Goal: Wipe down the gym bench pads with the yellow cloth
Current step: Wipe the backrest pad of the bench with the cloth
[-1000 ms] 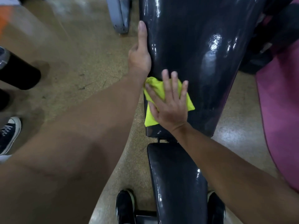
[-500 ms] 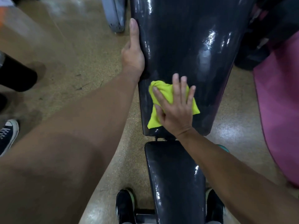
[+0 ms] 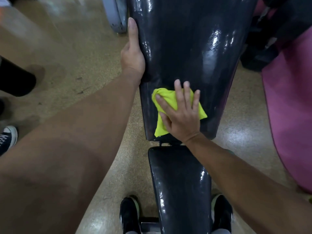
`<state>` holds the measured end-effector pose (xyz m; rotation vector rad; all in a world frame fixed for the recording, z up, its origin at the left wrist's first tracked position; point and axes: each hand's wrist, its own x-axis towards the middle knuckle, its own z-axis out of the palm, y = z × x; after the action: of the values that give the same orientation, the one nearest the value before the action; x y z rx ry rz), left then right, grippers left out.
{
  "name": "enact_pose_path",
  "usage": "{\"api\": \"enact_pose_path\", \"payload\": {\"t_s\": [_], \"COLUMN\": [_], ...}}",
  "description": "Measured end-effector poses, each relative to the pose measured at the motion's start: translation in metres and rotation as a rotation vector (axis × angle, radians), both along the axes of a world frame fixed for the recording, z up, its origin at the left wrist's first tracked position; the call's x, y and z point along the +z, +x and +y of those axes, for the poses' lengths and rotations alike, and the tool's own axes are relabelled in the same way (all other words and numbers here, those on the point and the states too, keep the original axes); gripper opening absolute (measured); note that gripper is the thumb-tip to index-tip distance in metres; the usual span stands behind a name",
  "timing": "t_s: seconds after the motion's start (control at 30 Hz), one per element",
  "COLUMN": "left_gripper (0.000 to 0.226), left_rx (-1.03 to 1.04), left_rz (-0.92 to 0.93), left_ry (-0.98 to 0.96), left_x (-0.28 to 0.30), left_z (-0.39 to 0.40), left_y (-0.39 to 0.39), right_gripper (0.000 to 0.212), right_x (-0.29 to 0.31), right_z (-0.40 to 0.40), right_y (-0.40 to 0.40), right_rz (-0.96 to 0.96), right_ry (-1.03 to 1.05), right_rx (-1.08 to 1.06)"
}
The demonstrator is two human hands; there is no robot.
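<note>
The glossy black back pad (image 3: 190, 53) of the gym bench runs up the middle of the view, with the narrower black seat pad (image 3: 180, 188) below it. A crumpled yellow cloth (image 3: 166, 98) lies on the lower part of the back pad. My right hand (image 3: 180, 115) presses flat on the cloth with straight, spread fingers. My left hand (image 3: 133, 49) rests along the pad's left edge; its thumb lies straight along the edge, its fingers are hidden behind the pad.
My two black shoes (image 3: 129, 215) stand either side of the seat pad on the speckled tan floor (image 3: 70, 53). A pink mat (image 3: 290, 105) lies at the right. Another person's dark sneaker (image 3: 7, 137) and a black object (image 3: 15, 78) are at the left; a grey frame foot (image 3: 114, 14) is at the top.
My right hand has slid the yellow cloth rightwards from the pad's left edge onto its middle. My left hand has kept its place on the left edge.
</note>
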<state>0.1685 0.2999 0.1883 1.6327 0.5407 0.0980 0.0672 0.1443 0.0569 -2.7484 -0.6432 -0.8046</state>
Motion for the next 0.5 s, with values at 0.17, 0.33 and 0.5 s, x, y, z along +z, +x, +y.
{"api": "enact_pose_path", "payload": {"t_s": [0.17, 0.33, 0.5], "left_gripper": [0.048, 0.055, 0.057], "left_rx": [-0.012, -0.016, -0.017], "left_rz": [-0.001, 0.011, 0.025], "left_ry": [0.026, 0.027, -0.003], "left_x": [0.006, 0.002, 0.004], "left_z": [-0.001, -0.001, -0.001], "left_y": [-0.002, -0.003, -0.004], "right_gripper": [0.054, 0.057, 0.058], "right_x": [-0.010, -0.004, -0.004], "right_z": [-0.032, -0.033, 0.005], "right_y": [-0.006, 0.003, -0.010], "right_rz": [0.027, 0.016, 0.069], "right_ry": [-0.052, 0.183, 0.244], "right_rx": [0.023, -0.266, -0.270]}}
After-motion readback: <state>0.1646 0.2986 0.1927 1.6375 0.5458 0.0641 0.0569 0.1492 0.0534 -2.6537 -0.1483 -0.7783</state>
